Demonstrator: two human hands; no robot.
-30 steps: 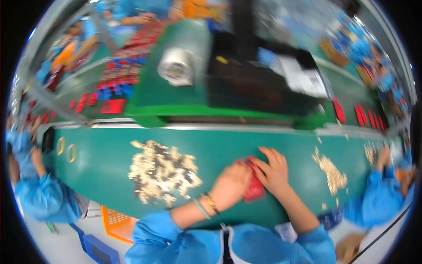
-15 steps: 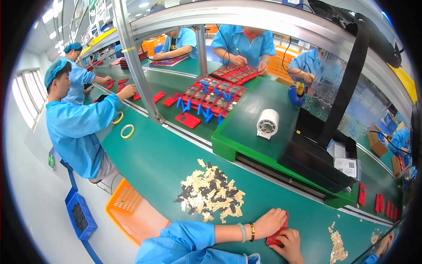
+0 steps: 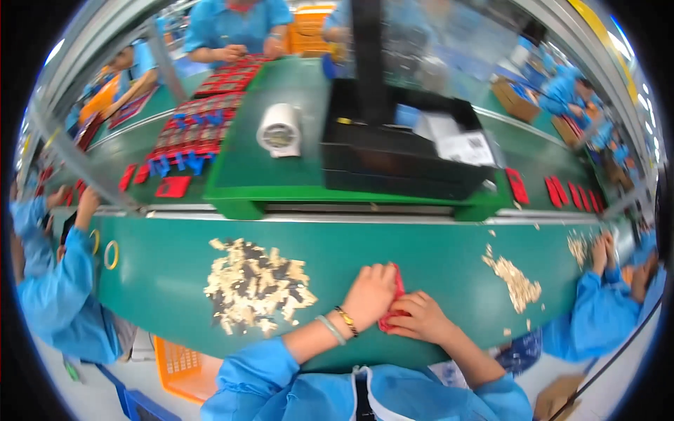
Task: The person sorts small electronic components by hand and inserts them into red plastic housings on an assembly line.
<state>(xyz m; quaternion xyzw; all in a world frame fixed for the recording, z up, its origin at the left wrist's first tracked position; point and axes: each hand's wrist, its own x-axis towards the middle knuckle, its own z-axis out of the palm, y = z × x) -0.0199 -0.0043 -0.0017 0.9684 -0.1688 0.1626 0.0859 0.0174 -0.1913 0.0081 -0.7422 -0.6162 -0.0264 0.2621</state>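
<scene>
Most of the red piece (image 3: 399, 282) is hidden from you by your own hands: only a thin strip along its right edge and a patch at its near end show, so its full outline and face cannot be made out. It sits in front of you, just right of the middle of the near part of the green worktop (image 3: 351, 242), and whether it touches that surface you cannot tell. Your left grip (image 3: 372, 295) is closed over its far part, knuckles up and fingertips out of sight; your right grip (image 3: 423, 317) clasps its near end with curled fingers. Beyond the worktop, the black box (image 3: 404, 172) is slightly blurred, and the papers (image 3: 456, 140) in it are too smeared to make out. The near part of the orange basket (image 3: 175, 368) is cut off by your blue sleeve (image 3: 256, 372). To your left lies a loose, jagged heap (image 3: 260, 286) of small, flat cream and black pieces; to your right, a smaller cream pile (image 3: 516, 282) trails into a narrow band. A smooth white cylinder (image 3: 279, 130) stands far left of the box, and a thin yellow ring (image 3: 111, 255) rests at the left.
</scene>
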